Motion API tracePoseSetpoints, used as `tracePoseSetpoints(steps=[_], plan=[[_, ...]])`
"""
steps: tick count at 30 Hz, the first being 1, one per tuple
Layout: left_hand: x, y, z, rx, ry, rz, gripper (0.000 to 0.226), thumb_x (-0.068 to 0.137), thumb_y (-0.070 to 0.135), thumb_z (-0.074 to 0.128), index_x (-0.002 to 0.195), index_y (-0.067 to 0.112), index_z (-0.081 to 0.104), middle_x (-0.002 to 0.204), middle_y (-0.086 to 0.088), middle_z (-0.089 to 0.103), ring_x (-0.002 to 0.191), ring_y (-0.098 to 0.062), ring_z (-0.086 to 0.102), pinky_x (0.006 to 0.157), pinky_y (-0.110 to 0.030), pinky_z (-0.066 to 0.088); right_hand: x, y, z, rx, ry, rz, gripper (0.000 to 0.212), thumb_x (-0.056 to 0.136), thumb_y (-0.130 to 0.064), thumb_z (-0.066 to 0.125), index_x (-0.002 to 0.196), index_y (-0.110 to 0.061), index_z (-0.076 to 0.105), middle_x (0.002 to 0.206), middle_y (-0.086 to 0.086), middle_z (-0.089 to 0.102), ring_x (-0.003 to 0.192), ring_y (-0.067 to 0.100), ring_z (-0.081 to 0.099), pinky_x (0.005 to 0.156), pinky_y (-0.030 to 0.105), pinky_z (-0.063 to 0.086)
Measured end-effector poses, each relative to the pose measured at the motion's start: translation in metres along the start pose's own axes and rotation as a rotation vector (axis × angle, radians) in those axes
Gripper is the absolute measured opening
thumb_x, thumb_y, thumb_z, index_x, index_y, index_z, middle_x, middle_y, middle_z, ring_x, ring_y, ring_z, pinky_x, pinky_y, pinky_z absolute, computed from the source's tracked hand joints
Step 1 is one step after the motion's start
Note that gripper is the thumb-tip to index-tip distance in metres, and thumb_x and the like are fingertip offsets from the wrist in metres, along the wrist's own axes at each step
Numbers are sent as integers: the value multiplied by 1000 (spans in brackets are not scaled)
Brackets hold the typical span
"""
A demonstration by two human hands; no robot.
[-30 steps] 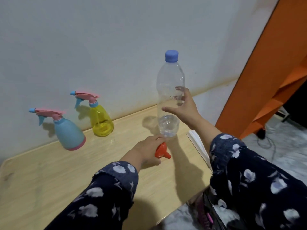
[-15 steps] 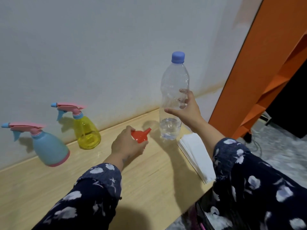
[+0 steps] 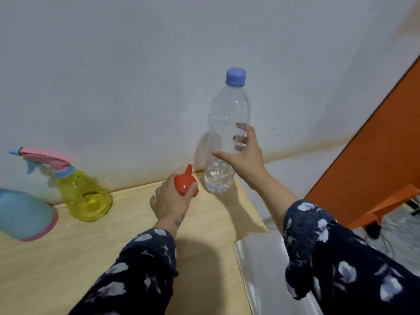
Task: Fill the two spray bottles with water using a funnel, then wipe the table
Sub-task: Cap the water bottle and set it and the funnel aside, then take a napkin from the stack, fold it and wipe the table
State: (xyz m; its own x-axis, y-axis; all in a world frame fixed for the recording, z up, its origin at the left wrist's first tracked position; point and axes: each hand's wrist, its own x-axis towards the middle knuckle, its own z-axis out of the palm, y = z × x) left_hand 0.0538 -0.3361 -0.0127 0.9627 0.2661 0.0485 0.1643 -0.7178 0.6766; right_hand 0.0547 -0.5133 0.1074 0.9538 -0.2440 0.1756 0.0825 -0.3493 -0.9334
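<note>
Raised since earlier, left hand's (image 3: 169,201) red funnel (image 3: 185,184) points spout-up.

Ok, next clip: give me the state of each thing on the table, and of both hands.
water bottle: upright, capped, water low.
funnel: lifted, spout up.
yellow spray bottle: upright, head on, looks empty.
blue spray bottle: head out of frame, fill hidden.
white cloth: folded at table edge.
left hand: holds funnel.
right hand: grip around water bottle.

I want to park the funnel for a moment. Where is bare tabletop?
Bare wood lies in front of the yellow sprayer, left of the left hand. The far right corner is crowded: water bottle, funnel, both hands, white cloths.
</note>
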Motion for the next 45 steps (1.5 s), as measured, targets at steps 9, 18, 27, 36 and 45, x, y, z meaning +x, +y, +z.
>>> tracePoseSetpoints(steps=[9,18,27,36,45], plan=[[3,-2,22,82,31,-52,70,76,59,68,134,28,42,129,2,57,126,-21,48,111,-46,25,24,20,11,-19,-72,-34,85,68,-35,83,136,-39,32,124,-8,49,115,15,54,96,37,49],[2,-5,11,92,-75,-33,87,70,66,70,139,24,38,136,3,53,129,-21,47,110,-51,29,21,15,8,-69,-177,1,106,73,-43,80,152,-32,10,155,-1,32,141,16,33,110,31,33],[-76,-5,-13,207,-125,100,59,95,46,49,145,16,37,145,-1,45,134,-21,41,108,-42,35,-73,15,-22,-278,-243,186,70,88,-32,67,147,-18,32,146,5,44,132,21,44,97,26,36],[-184,-4,-25,201,-470,553,51,100,39,42,148,29,31,157,10,28,149,-12,13,120,-41,13,-214,50,-62,-660,-118,190,33,89,-28,61,121,-22,64,126,1,62,118,23,55,101,37,42],[-223,2,-17,337,-606,681,51,103,36,34,153,31,22,160,16,17,150,-12,4,119,-46,8,-288,82,-69,-775,-42,179,43,80,-51,68,112,-24,64,121,-2,58,119,20,48,99,33,38]])
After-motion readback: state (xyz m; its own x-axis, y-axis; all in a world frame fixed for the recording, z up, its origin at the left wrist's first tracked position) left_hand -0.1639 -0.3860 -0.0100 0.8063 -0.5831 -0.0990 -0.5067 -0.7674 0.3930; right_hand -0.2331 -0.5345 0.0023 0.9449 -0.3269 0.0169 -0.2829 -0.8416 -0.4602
